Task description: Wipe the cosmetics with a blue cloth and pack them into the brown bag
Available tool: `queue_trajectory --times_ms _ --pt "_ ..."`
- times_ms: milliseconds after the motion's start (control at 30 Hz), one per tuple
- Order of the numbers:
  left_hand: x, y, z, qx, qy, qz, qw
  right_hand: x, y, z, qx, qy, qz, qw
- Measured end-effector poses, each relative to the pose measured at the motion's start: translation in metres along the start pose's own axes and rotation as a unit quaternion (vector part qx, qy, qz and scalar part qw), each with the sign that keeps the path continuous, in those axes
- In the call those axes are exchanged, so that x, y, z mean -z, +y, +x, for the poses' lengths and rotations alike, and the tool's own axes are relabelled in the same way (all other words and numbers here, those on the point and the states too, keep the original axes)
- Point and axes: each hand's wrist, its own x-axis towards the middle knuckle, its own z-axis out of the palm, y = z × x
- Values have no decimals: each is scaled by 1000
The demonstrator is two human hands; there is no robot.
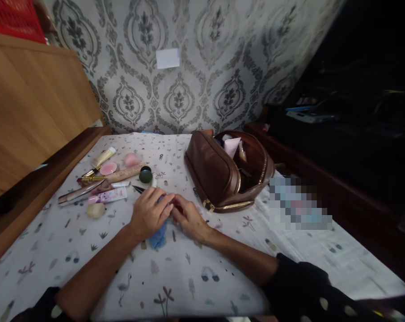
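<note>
My left hand [150, 211] and my right hand [188, 217] meet at the middle of the white patterned tabletop [175, 277], fingers curled together over a fluffy blue thing [158, 238] that sticks out under the left palm. Both hands press on it. Just behind the hands lie small dark tweezers [138, 188] and a white tube [154, 180]. An open brown leather pouch [219, 172] with a gold zip stands to the right of the hands, with a few items inside.
Cosmetics lie at the left: a cream tube [103, 157], pink puffs [108, 168], a gold lipstick [91, 178], a dark green jar [145, 175], a pink-labelled tube [108, 196], a beige sponge [95, 210]. A wooden panel [31, 112] stands left, dark furniture right.
</note>
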Motion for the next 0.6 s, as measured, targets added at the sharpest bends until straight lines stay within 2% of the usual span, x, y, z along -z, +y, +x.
queue_trajectory --times_ms 100,233,400,600 --pt "-5 -1 2 18 -41 31 999 -1 -1 2 2 -28 16 999" --pt "-10 -8 3 46 -115 22 992 2 4 6 -25 -44 26 998" --pt "-12 -14 1 79 -123 16 989 4 3 5 -19 -33 -3 999" --pt "-9 -20 2 137 -135 20 981 4 5 6 -10 23 -19 999"
